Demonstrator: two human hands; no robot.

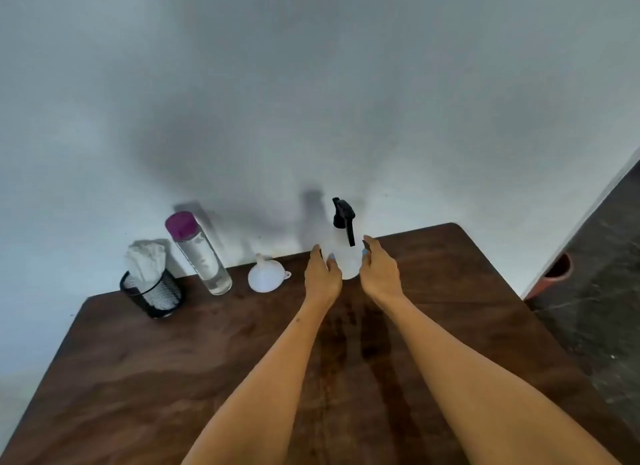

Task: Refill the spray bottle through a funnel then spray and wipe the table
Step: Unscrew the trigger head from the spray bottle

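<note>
Your left hand (322, 277) and right hand (379, 274) spread, flanking upright spray bottle (343, 256) at tabletop (173, 360) far edge; contact unclear.

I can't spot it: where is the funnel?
In the head view, the white funnel lies on the table near the wall, between the purple-capped bottle and the left hand.

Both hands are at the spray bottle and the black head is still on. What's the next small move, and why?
Probably close both hands on the spray bottle: left hand steadying the body, right hand moving up to unscrew the black spray head. The head is still on, so the funnel lying beside it cannot go in yet.
</note>
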